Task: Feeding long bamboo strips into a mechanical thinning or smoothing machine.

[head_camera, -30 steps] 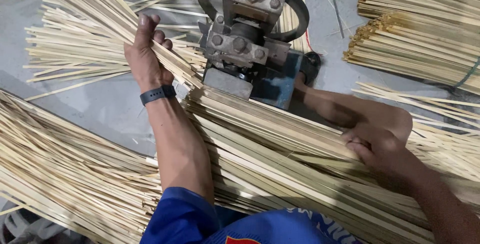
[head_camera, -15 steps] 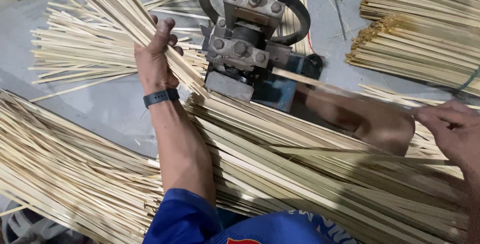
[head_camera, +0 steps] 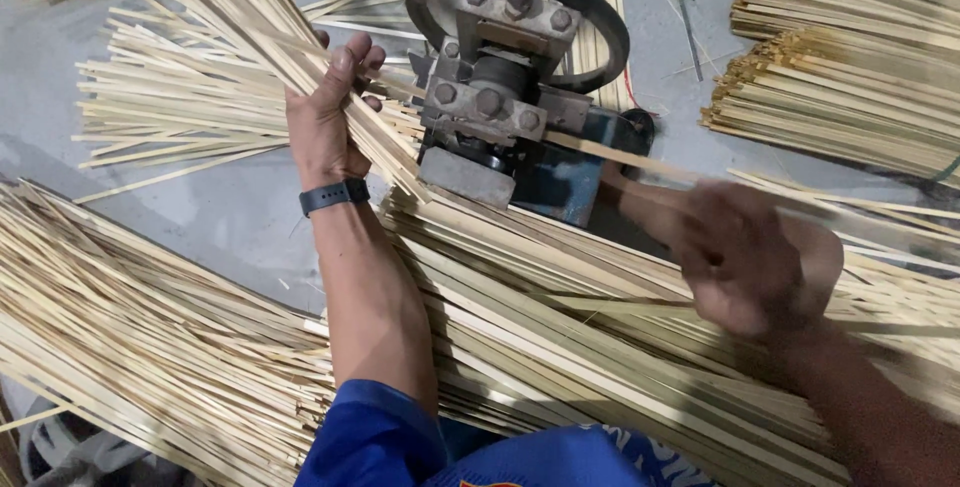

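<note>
Bamboo strips (head_camera: pixel 270 27) in a loose bundle rose from the far left toward the middle of the scene, and the left hand (head_camera: pixel 325 117) was closed around them, thumb and fingers wrapped over the sheaf just left of the metal machine (head_camera: pixel 495 107). A dark wristband (head_camera: pixel 333 195) sat on that wrist, and the blue sleeve (head_camera: pixel 375 437) showed at the near edge. The gripped bundle's lower end reached down beside the machine's grey base plate, touching or nearly touching it; which one could not be told.

The machine stood at the far middle, with a black wheel (head_camera: pixel 600 17) behind a block fitted with large bolts, all mounted on a blue frame (head_camera: pixel 560 182). A single thin strip (head_camera: pixel 640 159) ran out from the machine's right side toward the right hand (head_camera: pixel 745 257). That hand was blurred by motion over the stacked strips at the right, so whether it gripped the thin strip or lay open could not be told.

More strips lay in a broad near pile (head_camera: pixel 560 337) running left to right under both forearms, in a spread heap on the grey floor (head_camera: pixel 200 207) at the left, and in tidier bundles (head_camera: pixel 850 67) at the far right.
</note>
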